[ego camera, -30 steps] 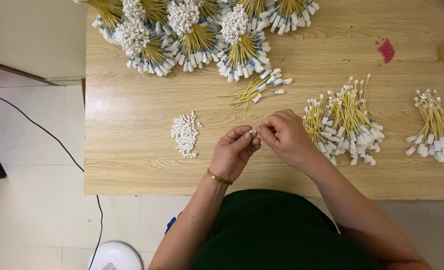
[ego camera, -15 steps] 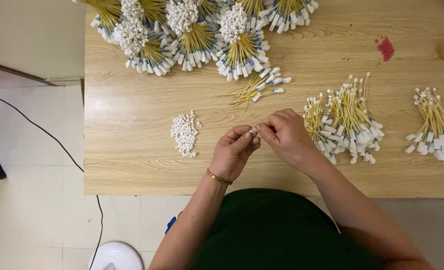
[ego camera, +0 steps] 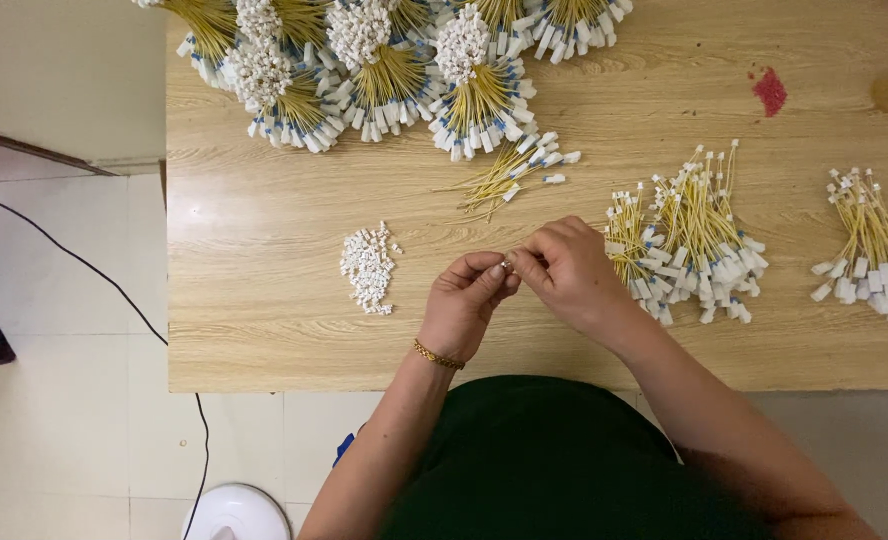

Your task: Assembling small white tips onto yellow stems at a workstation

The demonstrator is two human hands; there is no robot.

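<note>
Seated person in a dark green top, both forearms out over the near edge of a wooden table [ego camera: 264, 340].

Left hand [ego camera: 461, 310], gold bracelet [ego camera: 438, 355] at the wrist, curled nearly closed, thumb and forefinger pinched together. Right hand [ego camera: 569, 272] likewise curled, fingertips pinched. The two pinches meet tip to tip over the table, just in from the near edge. Between them a tiny pale piece [ego camera: 507, 265], too small to say whether it is a connector, a wire end, or both; which hand has the real hold on it I cannot tell.

Key relation: the heap of small white connectors [ego camera: 369, 268] lies on the table to the left of the hands, just beside the left hand and well apart from the right one. The left hand is the nearer. The pile of yellow wires with white ends [ego camera: 689, 235] lies to the right, touching or nearly touching the right hand's knuckles; wires run roughly away from the person, fanned.

Further right, a second smaller wire pile [ego camera: 869, 250]. Mid-table, a loose sprig of yellow wires [ego camera: 509, 178], lying slantwise. Far edge: bound bundles [ego camera: 384, 60] of wires, white and blue ends splayed like brushes. A red smudge [ego camera: 770, 91] on the wood, far right.

Floor at left: black cable [ego camera: 84, 265], white round object [ego camera: 236, 512].
</note>
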